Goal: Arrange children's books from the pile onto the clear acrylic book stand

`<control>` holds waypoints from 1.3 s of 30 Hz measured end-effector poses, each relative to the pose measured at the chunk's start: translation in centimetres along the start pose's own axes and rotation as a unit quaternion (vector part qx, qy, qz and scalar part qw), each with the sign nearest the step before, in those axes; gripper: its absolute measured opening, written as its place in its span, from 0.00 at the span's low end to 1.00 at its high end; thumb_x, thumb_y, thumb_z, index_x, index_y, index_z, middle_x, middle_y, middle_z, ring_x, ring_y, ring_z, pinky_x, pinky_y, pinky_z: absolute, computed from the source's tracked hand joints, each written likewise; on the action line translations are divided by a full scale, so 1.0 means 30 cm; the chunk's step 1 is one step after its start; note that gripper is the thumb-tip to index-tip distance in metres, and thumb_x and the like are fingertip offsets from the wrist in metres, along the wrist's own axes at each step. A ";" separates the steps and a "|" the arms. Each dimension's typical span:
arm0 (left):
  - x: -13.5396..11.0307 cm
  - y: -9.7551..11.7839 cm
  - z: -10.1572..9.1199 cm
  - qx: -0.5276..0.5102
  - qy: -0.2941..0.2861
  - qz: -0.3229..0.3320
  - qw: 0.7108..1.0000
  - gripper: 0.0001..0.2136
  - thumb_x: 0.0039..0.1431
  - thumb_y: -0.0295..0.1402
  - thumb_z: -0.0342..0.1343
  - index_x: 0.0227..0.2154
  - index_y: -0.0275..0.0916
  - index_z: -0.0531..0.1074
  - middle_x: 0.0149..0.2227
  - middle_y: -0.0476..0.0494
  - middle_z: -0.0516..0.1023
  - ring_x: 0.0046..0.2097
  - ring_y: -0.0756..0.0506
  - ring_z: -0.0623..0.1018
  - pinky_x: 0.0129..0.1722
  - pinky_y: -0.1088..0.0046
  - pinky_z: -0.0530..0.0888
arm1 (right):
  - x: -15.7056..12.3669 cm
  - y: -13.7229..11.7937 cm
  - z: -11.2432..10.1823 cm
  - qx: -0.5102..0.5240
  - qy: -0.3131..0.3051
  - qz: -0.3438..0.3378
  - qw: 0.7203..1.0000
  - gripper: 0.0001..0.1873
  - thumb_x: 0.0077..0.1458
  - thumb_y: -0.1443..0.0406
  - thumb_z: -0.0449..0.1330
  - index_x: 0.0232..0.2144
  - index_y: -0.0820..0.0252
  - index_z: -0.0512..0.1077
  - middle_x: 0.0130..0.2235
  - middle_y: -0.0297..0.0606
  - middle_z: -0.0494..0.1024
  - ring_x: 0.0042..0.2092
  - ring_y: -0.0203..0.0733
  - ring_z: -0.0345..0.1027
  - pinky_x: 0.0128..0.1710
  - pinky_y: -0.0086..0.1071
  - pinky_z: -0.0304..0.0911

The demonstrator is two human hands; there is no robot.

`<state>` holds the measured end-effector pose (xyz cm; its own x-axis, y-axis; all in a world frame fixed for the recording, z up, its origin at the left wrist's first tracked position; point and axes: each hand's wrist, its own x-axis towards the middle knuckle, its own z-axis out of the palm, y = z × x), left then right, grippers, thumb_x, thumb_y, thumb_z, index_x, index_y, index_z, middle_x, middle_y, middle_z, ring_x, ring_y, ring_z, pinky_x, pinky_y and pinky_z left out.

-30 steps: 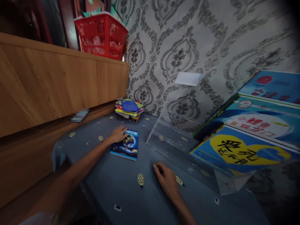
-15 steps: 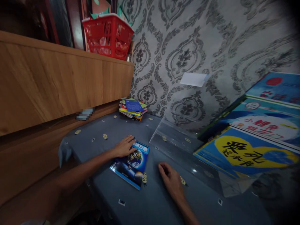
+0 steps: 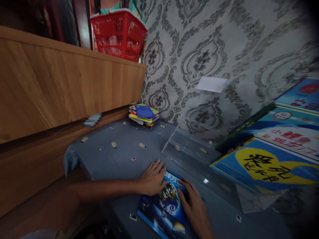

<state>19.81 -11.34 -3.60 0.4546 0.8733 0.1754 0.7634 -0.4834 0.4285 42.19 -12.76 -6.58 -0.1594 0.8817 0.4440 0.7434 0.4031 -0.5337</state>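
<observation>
A blue book (image 3: 165, 212) with a globe picture and white Chinese characters on its cover lies flat on the tablecloth. My left hand (image 3: 154, 178) rests on the book's upper left part, palm down and fingers stretched out. On the opposite side, my right hand (image 3: 194, 204) touches the right edge, its thumb and fingertips apart on the cover. Both hands hide parts of the cover and its title.
A clear acrylic stand (image 3: 184, 149) holds several picture books (image 3: 264, 162) on the right. At the back corner lies a stack of books (image 3: 144, 116). The grey-blue tablecloth (image 3: 119, 166) meets a wooden cabinet (image 3: 69, 86) bearing a red basket (image 3: 119, 35).
The book has moved right and toward me under my left hand. My right hand, formerly apart from it on the cloth, now touches its right side. The view has shifted slightly.
</observation>
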 end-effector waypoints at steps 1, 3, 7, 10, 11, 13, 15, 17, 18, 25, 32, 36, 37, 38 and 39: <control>0.007 0.017 0.006 -0.008 -0.005 0.002 1.000 0.28 0.68 0.44 0.45 0.65 0.31 0.58 0.70 0.28 0.54 0.72 0.35 0.51 0.69 0.50 0.56 | -0.007 0.014 -0.010 -0.005 0.002 0.004 1.000 0.22 0.60 0.50 0.52 0.45 0.57 0.77 0.53 0.48 0.77 0.55 0.54 0.72 0.55 0.51 0.69; 0.022 0.048 0.016 -0.025 -0.024 0.012 0.999 0.28 0.68 0.43 0.46 0.64 0.29 0.58 0.70 0.26 0.54 0.72 0.34 0.51 0.69 0.50 0.56 | -0.020 0.036 -0.032 -0.013 0.009 0.015 1.000 0.22 0.60 0.50 0.53 0.44 0.57 0.77 0.52 0.48 0.77 0.54 0.55 0.72 0.54 0.52 0.69; 0.052 0.120 0.044 -0.059 -0.039 0.053 0.996 0.26 0.66 0.41 0.47 0.62 0.29 0.60 0.69 0.24 0.56 0.71 0.33 0.54 0.67 0.49 0.59 | -0.043 0.070 -0.073 -0.021 0.009 0.026 0.999 0.22 0.59 0.50 0.52 0.44 0.56 0.77 0.50 0.48 0.78 0.53 0.55 0.73 0.53 0.52 0.70; 0.072 0.183 0.068 -0.064 -0.054 0.079 0.993 0.25 0.66 0.39 0.47 0.61 0.27 0.61 0.69 0.22 0.56 0.71 0.32 0.54 0.67 0.49 0.59 | -0.055 0.095 -0.095 -0.030 0.014 0.033 0.999 0.22 0.59 0.51 0.51 0.44 0.55 0.76 0.51 0.47 0.78 0.53 0.55 0.72 0.54 0.52 0.69; 0.079 0.203 0.074 -0.062 -0.060 0.082 0.993 0.25 0.66 0.38 0.47 0.61 0.26 0.61 0.68 0.21 0.56 0.71 0.31 0.54 0.67 0.49 0.59 | -0.056 0.106 -0.102 -0.035 0.014 0.036 0.999 0.21 0.59 0.51 0.51 0.44 0.55 0.77 0.51 0.47 0.78 0.54 0.55 0.72 0.55 0.52 0.68; 0.095 0.237 0.082 -0.055 -0.063 0.087 0.993 0.25 0.66 0.37 0.48 0.60 0.26 0.61 0.68 0.21 0.58 0.71 0.31 0.55 0.66 0.49 0.60 | -0.057 0.128 -0.117 -0.043 0.012 0.039 0.998 0.20 0.59 0.52 0.52 0.43 0.55 0.77 0.51 0.47 0.78 0.54 0.55 0.71 0.55 0.52 0.68; 0.113 0.259 0.085 -0.041 -0.058 0.095 0.993 0.23 0.66 0.37 0.48 0.59 0.28 0.62 0.66 0.23 0.62 0.70 0.32 0.58 0.66 0.50 0.61 | -0.055 0.149 -0.131 -0.049 0.011 0.036 0.998 0.20 0.59 0.52 0.52 0.42 0.55 0.77 0.51 0.47 0.77 0.54 0.55 0.71 0.55 0.52 0.68; 0.127 0.268 0.086 -0.015 -0.051 0.111 0.992 0.21 0.66 0.37 0.49 0.56 0.29 0.65 0.62 0.26 0.66 0.67 0.34 0.62 0.65 0.53 0.62 | -0.052 0.166 -0.143 -0.053 0.012 0.030 0.998 0.21 0.59 0.52 0.52 0.42 0.56 0.77 0.51 0.48 0.77 0.54 0.55 0.71 0.56 0.52 0.67; 0.133 0.268 0.086 -0.001 -0.044 0.119 0.992 0.19 0.66 0.37 0.49 0.55 0.30 0.66 0.61 0.27 0.68 0.66 0.34 0.64 0.64 0.54 0.62 | -0.051 0.172 -0.147 -0.055 0.013 0.026 0.998 0.21 0.59 0.52 0.51 0.43 0.57 0.77 0.51 0.49 0.77 0.55 0.55 0.71 0.56 0.52 0.67; 0.148 0.225 0.062 0.064 -0.024 0.172 0.983 0.16 0.68 0.41 0.49 0.52 0.36 0.69 0.54 0.36 0.74 0.56 0.39 0.72 0.56 0.61 0.68 | -0.055 0.169 -0.151 -0.083 0.013 0.020 0.996 0.20 0.61 0.55 0.50 0.44 0.57 0.77 0.51 0.48 0.78 0.54 0.53 0.71 0.57 0.51 0.65; 0.148 0.230 0.026 0.119 -0.046 0.169 0.977 0.15 0.70 0.36 0.45 0.52 0.36 0.71 0.50 0.36 0.75 0.52 0.38 0.73 0.51 0.58 0.67 | -0.062 0.103 -0.180 -0.113 -0.004 0.045 0.993 0.17 0.62 0.60 0.52 0.45 0.58 0.77 0.51 0.47 0.78 0.54 0.53 0.70 0.57 0.50 0.64; 0.144 0.240 0.025 0.136 -0.044 0.162 0.976 0.15 0.70 0.35 0.43 0.50 0.36 0.72 0.49 0.34 0.75 0.51 0.36 0.72 0.50 0.56 0.66 | -0.066 0.077 -0.197 -0.122 -0.005 0.050 0.991 0.16 0.63 0.62 0.53 0.46 0.57 0.78 0.52 0.46 0.77 0.54 0.52 0.70 0.57 0.48 0.64; 0.143 0.242 0.026 0.140 -0.042 0.162 0.976 0.15 0.70 0.34 0.43 0.49 0.36 0.72 0.48 0.34 0.75 0.51 0.36 0.72 0.50 0.56 0.66 | -0.067 0.072 -0.200 -0.127 -0.003 0.051 0.991 0.16 0.64 0.62 0.53 0.46 0.57 0.78 0.52 0.46 0.77 0.54 0.52 0.69 0.56 0.48 0.64; 0.144 0.244 0.027 0.146 -0.041 0.163 0.975 0.14 0.69 0.33 0.43 0.48 0.36 0.73 0.48 0.34 0.76 0.51 0.36 0.72 0.49 0.56 0.66 | -0.069 0.066 -0.203 -0.132 -0.001 0.050 0.990 0.16 0.64 0.62 0.52 0.46 0.57 0.78 0.52 0.46 0.77 0.54 0.52 0.69 0.56 0.48 0.64; 0.144 0.246 0.030 0.153 -0.039 0.162 0.974 0.14 0.69 0.33 0.44 0.47 0.36 0.73 0.47 0.34 0.76 0.50 0.36 0.72 0.49 0.56 0.66 | -0.070 0.060 -0.206 -0.137 -0.001 0.048 0.989 0.16 0.65 0.63 0.52 0.46 0.57 0.78 0.52 0.46 0.77 0.54 0.52 0.69 0.55 0.48 0.64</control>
<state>27.80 -11.19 -0.47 0.7195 0.6698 0.1838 0.6690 -0.7394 0.0759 47.87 -15.39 -4.01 -0.0800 0.9133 0.3992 0.9035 0.2356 -0.3580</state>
